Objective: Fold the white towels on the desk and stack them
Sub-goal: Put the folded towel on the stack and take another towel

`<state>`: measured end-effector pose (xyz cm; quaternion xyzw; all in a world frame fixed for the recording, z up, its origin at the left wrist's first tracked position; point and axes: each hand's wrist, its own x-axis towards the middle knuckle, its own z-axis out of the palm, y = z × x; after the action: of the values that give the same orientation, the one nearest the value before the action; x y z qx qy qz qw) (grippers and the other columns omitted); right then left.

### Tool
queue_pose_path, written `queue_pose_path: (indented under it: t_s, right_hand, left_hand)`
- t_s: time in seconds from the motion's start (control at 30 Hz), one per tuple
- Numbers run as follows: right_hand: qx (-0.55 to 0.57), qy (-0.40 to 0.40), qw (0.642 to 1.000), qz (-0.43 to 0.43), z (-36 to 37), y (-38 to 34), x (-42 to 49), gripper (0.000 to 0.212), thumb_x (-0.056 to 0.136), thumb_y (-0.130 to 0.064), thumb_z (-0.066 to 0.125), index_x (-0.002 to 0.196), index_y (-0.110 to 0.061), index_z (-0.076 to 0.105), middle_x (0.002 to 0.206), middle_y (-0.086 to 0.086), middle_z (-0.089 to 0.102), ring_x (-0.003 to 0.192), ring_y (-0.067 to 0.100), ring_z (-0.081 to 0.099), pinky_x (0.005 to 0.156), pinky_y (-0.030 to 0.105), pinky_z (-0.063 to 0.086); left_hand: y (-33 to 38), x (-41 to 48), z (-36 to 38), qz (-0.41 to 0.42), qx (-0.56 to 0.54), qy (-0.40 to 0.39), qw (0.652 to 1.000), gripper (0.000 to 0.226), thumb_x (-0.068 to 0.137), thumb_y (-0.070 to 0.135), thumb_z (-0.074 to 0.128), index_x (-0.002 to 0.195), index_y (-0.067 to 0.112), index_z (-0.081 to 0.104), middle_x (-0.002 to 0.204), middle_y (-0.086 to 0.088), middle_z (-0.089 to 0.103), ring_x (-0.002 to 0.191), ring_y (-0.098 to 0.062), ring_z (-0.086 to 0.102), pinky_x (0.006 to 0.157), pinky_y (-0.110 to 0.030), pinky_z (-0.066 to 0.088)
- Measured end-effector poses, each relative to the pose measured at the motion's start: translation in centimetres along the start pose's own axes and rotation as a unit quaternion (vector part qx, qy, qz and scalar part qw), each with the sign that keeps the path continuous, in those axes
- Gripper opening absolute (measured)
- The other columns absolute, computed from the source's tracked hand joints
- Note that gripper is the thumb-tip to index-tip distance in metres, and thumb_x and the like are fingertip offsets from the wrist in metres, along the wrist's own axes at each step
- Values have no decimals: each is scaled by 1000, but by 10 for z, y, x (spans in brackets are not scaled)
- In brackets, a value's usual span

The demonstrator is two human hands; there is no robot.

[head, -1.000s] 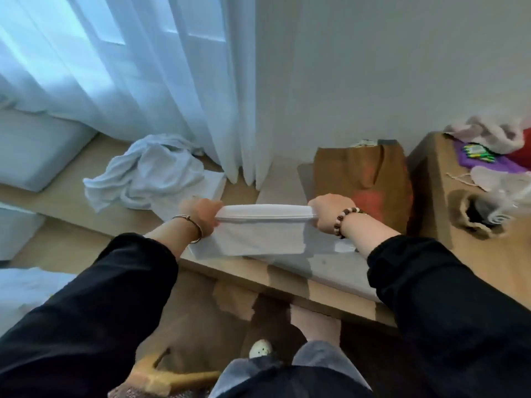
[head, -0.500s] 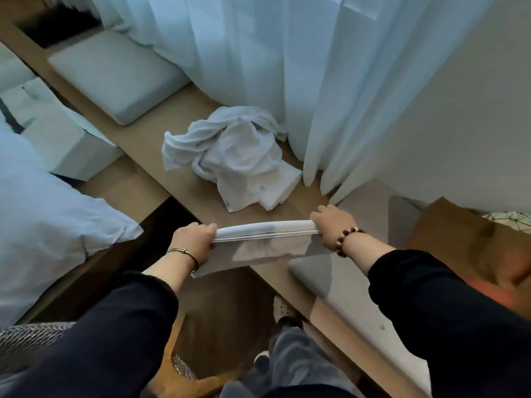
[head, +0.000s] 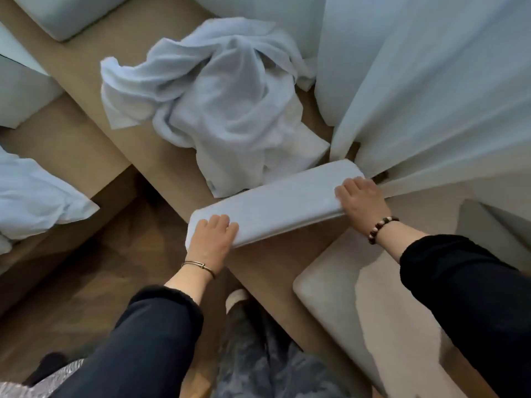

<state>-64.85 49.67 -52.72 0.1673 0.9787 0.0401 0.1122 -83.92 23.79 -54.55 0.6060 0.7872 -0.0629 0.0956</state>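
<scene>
Left hand (head: 214,237) and right hand (head: 360,201), gripping its ends, have lowered the folded towel (head: 275,208) onto the bench (head: 161,156) beside the pile (head: 218,104); one seems done.

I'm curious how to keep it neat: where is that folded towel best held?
The folded towel is a long, narrow, layered bar, so grip its two short ends, one from each side, as the left hand and right hand do now. That probably keeps the layers flat.
</scene>
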Motion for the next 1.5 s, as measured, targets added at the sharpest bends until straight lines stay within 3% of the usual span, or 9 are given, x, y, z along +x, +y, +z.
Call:
queue_pose_path:
  t_s: [0.07,0.13,0.2,0.43,0.77,1.03,1.27,1.43,1.5]
  right_hand:
    - [-30,-59,996,-52,39,-3,1,32,55,5,80,81,-3,64,79,16,60,69,32,60,63,37,50]
    - [-51,-137,986,-77,71,-8,-1,25,80,-3,64,105,-5,59,105,14,58,94,31,57,81,38,45]
    - [-52,-196,978,-46,92,-11,1,32,93,-7,44,124,-9,46,125,12,46,114,29,45,93,38,35]
    - [-76,-283,956,-9,114,-15,27,40,95,-12,41,134,-13,34,142,11,22,131,29,24,103,43,33]
    - [-62,-248,967,4,112,-3,73,40,95,-15,39,135,-11,34,141,12,25,130,30,26,108,49,27]
    - [-89,-291,953,6,105,20,71,40,94,-17,42,134,-14,35,144,10,22,132,28,23,98,48,37]
    - [-80,-347,917,181,114,17,44,43,95,-8,44,135,-13,31,147,21,10,124,49,34,90,47,49]
    - [-21,-391,877,278,110,4,45,59,93,-19,49,144,-16,18,157,14,-11,140,46,6,109,53,27]
    - [-13,-349,898,268,105,-9,50,61,96,-20,36,150,-11,9,158,12,-11,144,36,-5,115,51,10]
  left_hand:
    - [15,3,41,26,8,-67,997,39,57,3,79,93,5,65,111,-21,62,98,-38,61,75,-45,51]
    - [31,2,79,31,-7,-164,986,38,85,5,54,122,8,48,154,-20,19,141,-37,19,108,-56,24]
    - [45,2,100,1,-37,-226,974,39,88,1,42,125,12,39,157,-14,-14,144,-33,-13,110,-62,6]
    - [50,13,133,-12,-71,-219,973,30,88,0,41,113,16,39,138,-6,-47,126,-34,-44,103,-71,-1]
    - [0,73,119,8,-32,-203,979,36,84,-3,48,113,16,38,154,-6,-28,142,-28,-24,105,-69,8]
    - [47,67,115,-56,-101,-213,970,47,81,-8,49,120,15,37,153,-5,-30,141,-28,-26,105,-70,9]
    - [80,47,119,-69,-119,-221,965,39,86,-8,42,119,14,38,147,-7,-39,137,-30,-34,104,-72,4]
    - [84,36,118,-70,-162,-226,958,41,83,29,43,123,20,38,153,-3,-30,130,-21,-42,106,-66,-7]
    - [82,35,115,-104,-192,-175,960,45,85,42,39,127,24,39,157,0,-19,132,-15,-38,109,-61,-8]
